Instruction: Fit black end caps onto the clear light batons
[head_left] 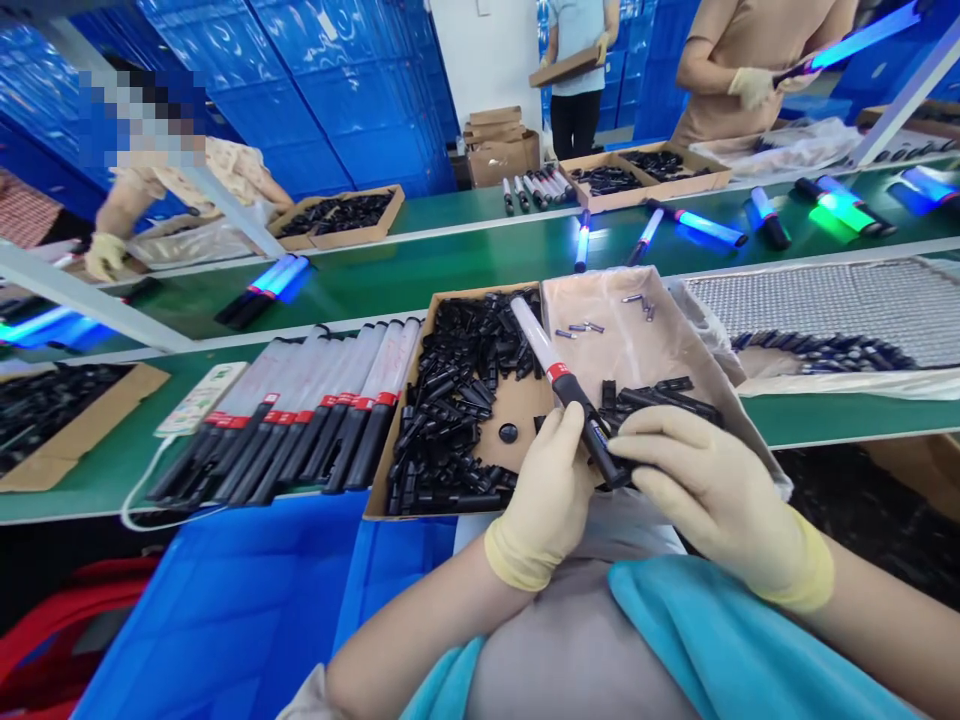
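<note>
My left hand (546,495), in a pale glove, is closed around the black handle of a light stick (559,375). The stick has a clear tube and a red band, and it slants away from me, unlit. A battery (598,432) shows in the handle's open slot. My right hand (709,495), gloved too, is at the handle's lower end with fingers bent together; whatever they pinch is hidden. Under both hands lies a cardboard tray (517,400) with many small black plastic parts (457,390) and a round black cap (508,433). Several loose batteries (585,327) lie in its right half.
Unlit light sticks (300,410) lie in a row to the left, beside a power strip (202,395). On the right is a box of batteries (825,352). Lit sticks (709,228) rest on the green conveyor (450,250). Co-workers stand beyond it.
</note>
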